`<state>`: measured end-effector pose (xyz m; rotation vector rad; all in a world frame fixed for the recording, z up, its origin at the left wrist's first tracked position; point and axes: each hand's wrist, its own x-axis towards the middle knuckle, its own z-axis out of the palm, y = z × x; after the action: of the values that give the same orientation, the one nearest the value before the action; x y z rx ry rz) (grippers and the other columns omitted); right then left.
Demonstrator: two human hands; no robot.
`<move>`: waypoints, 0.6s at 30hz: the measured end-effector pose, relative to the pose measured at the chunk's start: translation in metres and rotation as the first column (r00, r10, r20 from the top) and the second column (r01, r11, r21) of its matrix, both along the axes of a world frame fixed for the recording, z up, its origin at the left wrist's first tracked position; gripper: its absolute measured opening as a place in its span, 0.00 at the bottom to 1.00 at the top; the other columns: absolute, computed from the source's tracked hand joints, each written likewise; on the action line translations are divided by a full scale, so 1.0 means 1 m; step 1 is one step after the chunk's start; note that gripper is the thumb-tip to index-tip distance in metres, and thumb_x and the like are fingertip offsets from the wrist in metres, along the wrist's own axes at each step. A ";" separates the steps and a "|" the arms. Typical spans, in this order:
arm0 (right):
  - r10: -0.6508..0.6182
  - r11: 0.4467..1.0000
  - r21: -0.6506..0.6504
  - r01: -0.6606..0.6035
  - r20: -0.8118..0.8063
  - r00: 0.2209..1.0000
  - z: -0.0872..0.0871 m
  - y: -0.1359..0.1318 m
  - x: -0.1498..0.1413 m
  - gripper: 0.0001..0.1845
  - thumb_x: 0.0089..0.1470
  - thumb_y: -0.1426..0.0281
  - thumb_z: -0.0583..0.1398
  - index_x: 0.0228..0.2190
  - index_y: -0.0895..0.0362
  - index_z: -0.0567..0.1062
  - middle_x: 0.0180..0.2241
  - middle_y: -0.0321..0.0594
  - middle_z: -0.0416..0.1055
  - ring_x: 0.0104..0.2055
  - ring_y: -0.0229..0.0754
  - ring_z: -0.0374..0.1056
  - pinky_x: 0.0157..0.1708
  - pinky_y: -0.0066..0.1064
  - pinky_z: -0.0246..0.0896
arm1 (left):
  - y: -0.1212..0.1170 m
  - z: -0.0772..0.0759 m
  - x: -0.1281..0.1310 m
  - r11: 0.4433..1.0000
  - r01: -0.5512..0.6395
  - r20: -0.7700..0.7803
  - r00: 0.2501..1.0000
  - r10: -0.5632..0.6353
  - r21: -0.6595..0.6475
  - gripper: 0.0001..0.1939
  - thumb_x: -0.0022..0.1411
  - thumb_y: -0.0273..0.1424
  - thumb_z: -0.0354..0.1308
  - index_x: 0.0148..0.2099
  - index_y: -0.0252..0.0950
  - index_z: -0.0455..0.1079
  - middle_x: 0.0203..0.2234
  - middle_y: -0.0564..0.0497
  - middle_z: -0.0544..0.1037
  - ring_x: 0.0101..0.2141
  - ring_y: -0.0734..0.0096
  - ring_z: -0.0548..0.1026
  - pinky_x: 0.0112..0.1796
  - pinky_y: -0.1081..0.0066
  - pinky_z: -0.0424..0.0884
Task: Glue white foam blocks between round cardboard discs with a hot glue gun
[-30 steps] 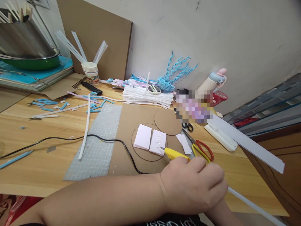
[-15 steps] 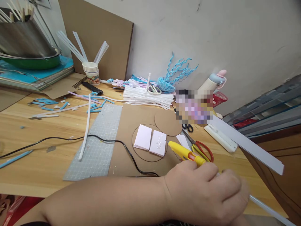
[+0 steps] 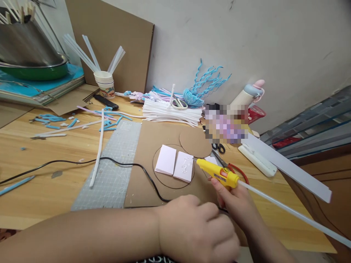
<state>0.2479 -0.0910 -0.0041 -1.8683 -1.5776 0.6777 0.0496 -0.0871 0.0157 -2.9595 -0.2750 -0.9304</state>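
Observation:
My right hand grips a yellow hot glue gun, its nozzle pointing left. A long clear glue stick sticks out of the gun's back end. Nearer to me, my left hand is closed with curled fingers; what they may hold is hidden. Close to the nozzle lies a white foam-like block with squiggles of clear glue on top. Beside it is a second white block. Both rest inside a drawn circle on a brown cardboard sheet. A cut cardboard oval lies just behind.
A black cord crosses the grey cutting mat and runs under my left arm. Red-handled scissors lie beyond the gun. White pipe cleaners, a paper cup and a bottle stand or lie towards the wall.
My left hand has moved left and down, away from the glue gun's rear. The right hand and the gun's whole body now show; the gun has turned slightly more level.

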 end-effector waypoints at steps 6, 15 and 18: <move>-0.007 0.995 -0.094 -0.009 -0.167 0.986 -0.008 0.013 0.002 0.26 0.55 0.45 0.55 0.32 0.55 0.75 0.13 0.31 0.59 0.15 0.39 0.57 0.17 0.31 0.54 | 0.010 -0.029 -0.013 0.940 -0.274 -0.357 0.915 0.189 -0.204 0.03 0.61 0.27 0.55 0.39 0.35 0.64 0.32 0.51 0.71 0.29 0.65 0.69 0.20 0.66 0.62; 0.081 0.994 -0.074 -0.080 0.002 0.997 -0.001 0.028 -0.006 0.25 0.57 0.47 0.54 0.27 0.54 0.75 0.12 0.32 0.61 0.17 0.41 0.62 0.20 0.33 0.59 | 0.016 -0.038 -0.014 0.924 -0.278 -0.465 0.875 0.132 -0.262 0.05 0.59 0.28 0.60 0.38 0.35 0.66 0.33 0.50 0.72 0.30 0.64 0.72 0.19 0.68 0.62; 0.104 0.993 -0.057 -0.100 0.072 0.992 0.004 0.033 -0.010 0.23 0.56 0.48 0.55 0.28 0.53 0.76 0.11 0.32 0.61 0.17 0.41 0.61 0.20 0.32 0.58 | 0.017 -0.035 -0.014 0.929 -0.273 -0.485 0.865 0.124 -0.250 0.05 0.60 0.27 0.60 0.39 0.35 0.67 0.33 0.51 0.72 0.29 0.64 0.72 0.18 0.69 0.62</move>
<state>0.2379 -0.0585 0.0002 -1.8817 -1.7285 0.7081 0.0354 -0.0700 -0.0193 -3.2203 -0.7539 -0.1450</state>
